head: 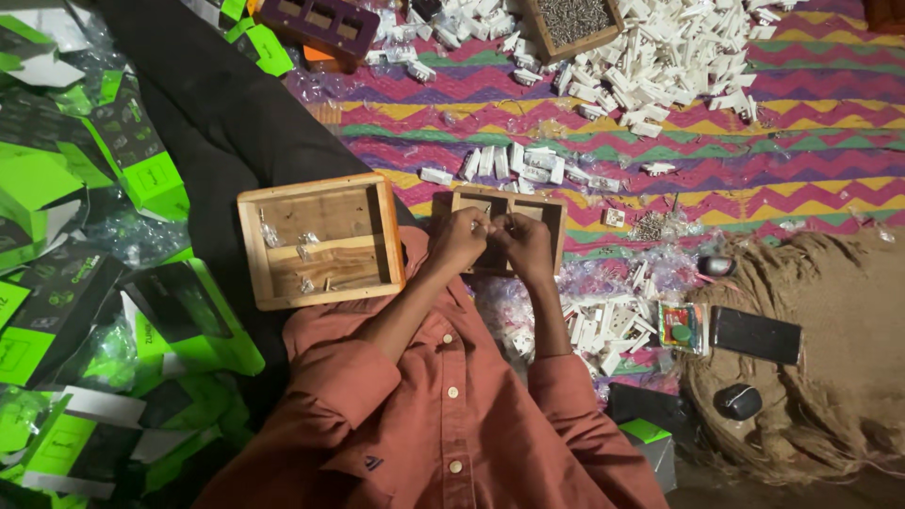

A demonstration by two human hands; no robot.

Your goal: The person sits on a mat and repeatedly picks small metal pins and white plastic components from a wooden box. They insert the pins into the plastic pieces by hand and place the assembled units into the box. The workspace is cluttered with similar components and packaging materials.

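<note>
My left hand (458,240) and my right hand (524,245) meet close together over a small dark wooden frame (554,213) with compartments. Both hands are closed, pinching a small pale part (489,224) between the fingertips; what it is stays too small to tell. A light wooden box (253,247) with a few small clear bags inside lies just left of my left hand. A row of white plastic pieces (514,163) sits beyond the frame. My rust-coloured shirt sleeves fill the bottom of the view.
A large heap of white plastic parts (660,57) and a wooden tray of small metal bits (575,21) lie far ahead on the zigzag mat (801,141). Green and black cartons (85,283) pile up left. A phone (756,335) rests on burlap (830,377) at right.
</note>
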